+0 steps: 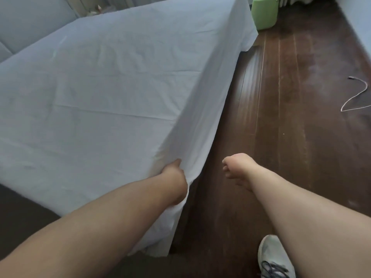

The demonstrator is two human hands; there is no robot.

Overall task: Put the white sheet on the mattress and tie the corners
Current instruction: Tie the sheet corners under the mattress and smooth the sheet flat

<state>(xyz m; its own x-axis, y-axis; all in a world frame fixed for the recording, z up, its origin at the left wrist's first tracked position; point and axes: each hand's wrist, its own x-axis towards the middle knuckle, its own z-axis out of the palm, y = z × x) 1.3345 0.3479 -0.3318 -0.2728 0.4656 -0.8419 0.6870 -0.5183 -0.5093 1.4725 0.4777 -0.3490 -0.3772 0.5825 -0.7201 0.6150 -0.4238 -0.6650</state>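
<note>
The white sheet (104,93) lies spread over the mattress, covering its whole top, and hangs down the right side toward the floor. The mattress itself is hidden under it. My left hand (175,177) grips a fold of the sheet at the near right edge, fingers tucked into the cloth. My right hand (237,169) hovers over the floor just right of the hanging sheet, fingers loosely curled, holding nothing. The sheet's near corner drapes down below my left forearm.
Dark wooden floor (291,97) runs along the bed's right side. A green box-like object (264,12) stands at the far end. A thin white cord (355,97) lies on the floor at right. My shoe (275,257) is at the bottom. A padded headboard (30,23) sits far left.
</note>
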